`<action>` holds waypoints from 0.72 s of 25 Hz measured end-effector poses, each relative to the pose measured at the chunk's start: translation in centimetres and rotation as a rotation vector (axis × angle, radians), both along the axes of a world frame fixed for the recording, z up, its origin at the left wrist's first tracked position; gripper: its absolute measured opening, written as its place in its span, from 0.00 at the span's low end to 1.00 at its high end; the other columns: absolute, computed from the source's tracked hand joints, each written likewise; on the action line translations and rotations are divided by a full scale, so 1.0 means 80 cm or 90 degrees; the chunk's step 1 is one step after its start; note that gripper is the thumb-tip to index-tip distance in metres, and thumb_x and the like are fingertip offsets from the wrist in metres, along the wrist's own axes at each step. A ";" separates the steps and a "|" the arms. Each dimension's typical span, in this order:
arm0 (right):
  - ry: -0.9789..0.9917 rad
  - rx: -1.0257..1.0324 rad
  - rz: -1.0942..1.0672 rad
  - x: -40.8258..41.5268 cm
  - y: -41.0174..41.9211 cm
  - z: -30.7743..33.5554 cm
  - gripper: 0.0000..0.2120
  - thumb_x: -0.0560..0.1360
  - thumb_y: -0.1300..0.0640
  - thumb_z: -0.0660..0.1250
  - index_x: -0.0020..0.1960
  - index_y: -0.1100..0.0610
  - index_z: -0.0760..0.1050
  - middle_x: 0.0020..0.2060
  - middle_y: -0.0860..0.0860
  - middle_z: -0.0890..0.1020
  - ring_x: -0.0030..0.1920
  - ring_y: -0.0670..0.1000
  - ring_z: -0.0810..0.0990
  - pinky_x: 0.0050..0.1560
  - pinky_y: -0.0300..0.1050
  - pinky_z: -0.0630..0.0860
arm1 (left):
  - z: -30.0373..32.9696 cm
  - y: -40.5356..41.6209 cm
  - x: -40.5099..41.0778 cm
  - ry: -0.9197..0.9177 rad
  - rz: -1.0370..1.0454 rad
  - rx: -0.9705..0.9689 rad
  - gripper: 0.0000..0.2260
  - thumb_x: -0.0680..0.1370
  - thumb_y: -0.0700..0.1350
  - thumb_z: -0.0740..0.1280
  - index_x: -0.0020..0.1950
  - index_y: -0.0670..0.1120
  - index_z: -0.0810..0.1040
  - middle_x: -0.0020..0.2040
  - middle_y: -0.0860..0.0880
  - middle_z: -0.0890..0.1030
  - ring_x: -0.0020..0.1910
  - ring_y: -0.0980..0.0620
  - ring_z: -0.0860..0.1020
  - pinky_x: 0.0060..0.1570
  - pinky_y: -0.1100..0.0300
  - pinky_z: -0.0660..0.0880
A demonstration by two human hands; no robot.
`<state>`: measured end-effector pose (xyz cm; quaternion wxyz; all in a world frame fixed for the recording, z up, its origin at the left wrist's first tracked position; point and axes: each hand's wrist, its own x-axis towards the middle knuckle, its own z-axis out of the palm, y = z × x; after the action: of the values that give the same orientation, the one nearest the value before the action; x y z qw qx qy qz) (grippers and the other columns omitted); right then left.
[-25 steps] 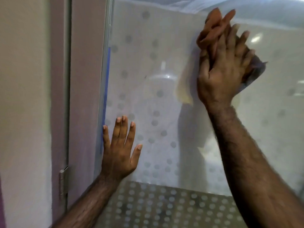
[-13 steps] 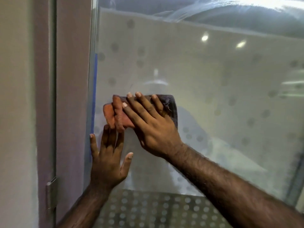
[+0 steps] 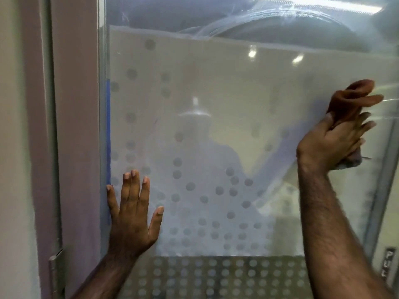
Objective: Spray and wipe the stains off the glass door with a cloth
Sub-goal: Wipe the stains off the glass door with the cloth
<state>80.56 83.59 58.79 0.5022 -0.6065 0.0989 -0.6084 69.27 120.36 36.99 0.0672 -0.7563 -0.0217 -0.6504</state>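
At right edge of door [image 3: 216,104] now: right hand [image 3: 332,145] gripping cloth [image 3: 354,100], swept across from left side. Left hand [image 3: 133,210] open, stays flat on glass. Wiping pass done; smears remain up top.

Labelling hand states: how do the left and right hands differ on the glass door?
The left hand is empty, flat and splayed low by the frosted glass door's blue-taped left edge; the right hand is bunched around a crumpled orange-brown cloth, higher, at the right side. Left fingers point up; right fingers curl to the right. Both seem to press on the pane.
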 end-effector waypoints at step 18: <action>-0.063 -0.179 0.091 0.010 -0.057 -0.165 0.33 0.86 0.52 0.67 0.87 0.59 0.61 0.87 0.54 0.61 0.89 0.54 0.53 0.88 0.65 0.51 | 0.267 -0.106 0.054 -0.097 -0.151 0.176 0.29 0.89 0.52 0.58 0.86 0.37 0.62 0.87 0.35 0.57 0.88 0.35 0.55 0.86 0.36 0.44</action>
<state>81.35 79.05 45.57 0.4588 -0.6454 -0.0555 -0.6083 73.62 111.86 58.37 0.0912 -0.6859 0.1520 -0.7058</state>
